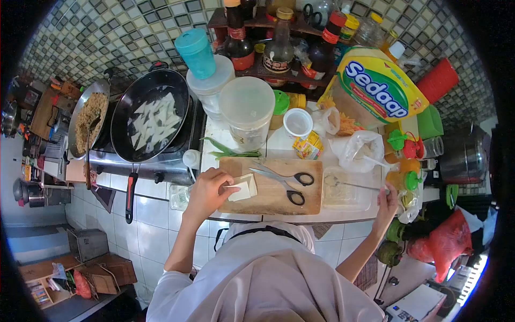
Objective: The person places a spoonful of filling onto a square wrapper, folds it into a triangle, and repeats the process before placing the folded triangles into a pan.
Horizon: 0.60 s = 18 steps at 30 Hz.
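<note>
My left hand [213,188] pinches the edge of a pale square dough sheet at the left of the wooden cutting board [273,206]. A small stack of the same dough sheets [247,185] lies under and beside it. Scissors [292,185] with black handles rest partly spread on the board, right of the stack. At the right, my right hand [387,203] has its fingers closed round the handle end of a thin metal spoon [357,185]. The spoon's other end sits in a clear plastic tray [343,203], where a little pale stuff shows.
A black frying pan [126,147] with white cut pieces in liquid stands on the stove [145,170], its handle jutting forward. A wok [80,150] of brown crumbly food is further left. Jars [247,104], bottles [278,51] and a yellow Sedaap pouch [370,91] crowd the back.
</note>
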Motion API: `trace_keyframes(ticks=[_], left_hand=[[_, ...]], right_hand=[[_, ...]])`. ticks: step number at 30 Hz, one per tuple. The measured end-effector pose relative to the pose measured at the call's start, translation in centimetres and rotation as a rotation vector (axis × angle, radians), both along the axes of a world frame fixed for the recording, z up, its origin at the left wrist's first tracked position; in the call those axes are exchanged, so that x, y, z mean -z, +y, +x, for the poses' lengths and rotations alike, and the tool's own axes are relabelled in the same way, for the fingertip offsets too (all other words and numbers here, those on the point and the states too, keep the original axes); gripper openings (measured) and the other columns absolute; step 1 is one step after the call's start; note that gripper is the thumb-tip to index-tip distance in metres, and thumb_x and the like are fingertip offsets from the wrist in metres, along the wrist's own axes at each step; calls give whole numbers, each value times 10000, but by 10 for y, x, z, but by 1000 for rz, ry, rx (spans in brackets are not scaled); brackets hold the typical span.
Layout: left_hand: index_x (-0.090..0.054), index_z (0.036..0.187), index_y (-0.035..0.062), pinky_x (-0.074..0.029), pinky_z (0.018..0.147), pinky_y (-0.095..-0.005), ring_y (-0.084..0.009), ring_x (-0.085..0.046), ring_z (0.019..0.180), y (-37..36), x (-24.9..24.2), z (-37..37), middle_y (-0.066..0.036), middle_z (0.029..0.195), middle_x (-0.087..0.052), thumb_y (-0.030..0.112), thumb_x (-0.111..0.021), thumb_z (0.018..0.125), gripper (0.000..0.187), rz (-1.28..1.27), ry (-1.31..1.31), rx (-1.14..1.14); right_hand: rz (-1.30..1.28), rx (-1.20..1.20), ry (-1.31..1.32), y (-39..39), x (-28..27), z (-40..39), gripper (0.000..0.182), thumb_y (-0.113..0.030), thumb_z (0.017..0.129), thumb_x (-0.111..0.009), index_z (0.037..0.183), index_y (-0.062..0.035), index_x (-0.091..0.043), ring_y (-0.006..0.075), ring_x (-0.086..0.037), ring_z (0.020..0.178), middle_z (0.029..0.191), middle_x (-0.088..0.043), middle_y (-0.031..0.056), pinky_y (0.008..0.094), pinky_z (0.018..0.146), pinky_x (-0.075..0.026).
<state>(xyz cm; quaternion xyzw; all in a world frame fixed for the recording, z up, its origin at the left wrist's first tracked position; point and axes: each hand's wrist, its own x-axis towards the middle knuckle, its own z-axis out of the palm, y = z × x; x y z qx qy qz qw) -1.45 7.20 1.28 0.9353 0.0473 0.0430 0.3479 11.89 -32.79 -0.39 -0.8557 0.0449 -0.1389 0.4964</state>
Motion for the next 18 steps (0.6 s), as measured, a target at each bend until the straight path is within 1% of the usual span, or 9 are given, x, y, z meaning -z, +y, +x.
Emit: trace_keyframes(ticks=[2, 3, 5, 6, 7, 9, 11, 13, 18], left_hand=[[-589, 764, 47, -409, 568, -319, -222, -510, 616, -5, -3, 0, -54, 701, -546, 138, -663, 666, 153, -140, -6, 4], [-589, 764, 47, -409, 568, -319, -222, -510, 616, -8, -5, 0, -54, 701, -546, 138, -663, 666, 153, -138, -3, 15], [-609, 760, 53, -397, 537, -309, -204, -502, 610, -15, -8, 3, -48, 685, -541, 104, -648, 679, 103, -160, -221, 100], [-609, 760, 53, -397, 537, -309, -204, -502, 610, -18, -12, 4, -48, 685, -541, 104, -648, 679, 103, -161, -221, 102], [-617, 770, 58, -394, 535, -304, -200, -498, 607, -21, -18, 5, -44, 682, -538, 99, -647, 681, 103, -143, -245, 128], [-624, 780, 64, -391, 532, -299, -196, -494, 604, -27, -22, 6, -41, 679, -535, 95, -646, 683, 104, -126, -269, 153], [-639, 780, 54, -401, 557, -281, -189, -510, 638, -33, -24, 8, -47, 697, -557, 48, -661, 653, 129, -147, -243, 158], [-639, 780, 53, -397, 561, -283, -188, -510, 638, -38, -20, 10, -47, 699, -559, 52, -662, 654, 128, -140, -264, 181], [-637, 777, 51, -383, 573, -284, -184, -511, 638, -44, -17, 14, -44, 703, -564, 63, -663, 659, 122, -121, -282, 230]], right_hand=[[351, -61, 112, 22, -9, -6, 185, -160, 845, -484, 855, 19, -533, 84, -358, 548, 596, -388, 0, 217, 518, -317], [353, -49, 111, 30, -9, -10, 185, -160, 845, -484, 855, 19, -533, 84, -358, 548, 596, -388, 0, 217, 518, -317], [84, -235, -24, 43, -12, -17, 264, -173, 886, -386, 840, 38, -538, 87, -400, 557, 622, -467, 33, 221, 533, -337], [50, -229, -65, 48, -20, -22, 259, -140, 885, -369, 798, 36, -537, 93, -415, 552, 640, -516, 56, 225, 543, -351], [49, -228, -64, 47, -22, -23, 259, -140, 885, -369, 798, 36, -537, 93, -415, 552, 640, -516, 56, 225, 543, -351], [33, -119, -202, 43, -23, -26, 269, -130, 887, -351, 754, 32, -519, 102, -421, 530, 617, -517, 60, 240, 545, -366], [-9, -78, -203, 41, -18, -26, 263, -126, 887, -350, 746, 27, -512, 105, -422, 520, 614, -516, 61, 241, 534, -367], [-48, -35, -205, 43, -10, -28, 257, -122, 886, -349, 739, 21, -504, 108, -422, 510, 610, -515, 62, 242, 522, -368], [44, 5, -216, 56, 10, -36, 263, -96, 877, -336, 704, 24, -494, 112, -425, 493, 633, -515, 70, 239, 467, -355]])
